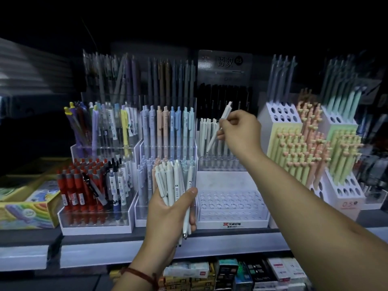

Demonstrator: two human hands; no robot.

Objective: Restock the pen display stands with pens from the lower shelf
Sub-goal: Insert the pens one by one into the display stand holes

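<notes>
My left hand (pixel 168 215) grips a bundle of several pale white and mint pens (pixel 174 183), tips down, in front of the shelf edge. My right hand (pixel 239 131) pinches a single white pen (pixel 219 127), tilted, over the middle tier of the white tiered display stand (pixel 231 223). That tier holds a short row of white pens (pixel 206 133) at its left. The stand's front tier of round holes (pixel 228 204) is empty. Black pens fill its back tier.
Left of this stand are stands with pastel pens (pixel 168 127) and red pens (pixel 79 185). On the right stands a white block stand with yellow, peach and green pens (pixel 304 148). A colourful box (pixel 27 208) sits far left. Boxes of stock (pixel 231 274) fill the lower shelf.
</notes>
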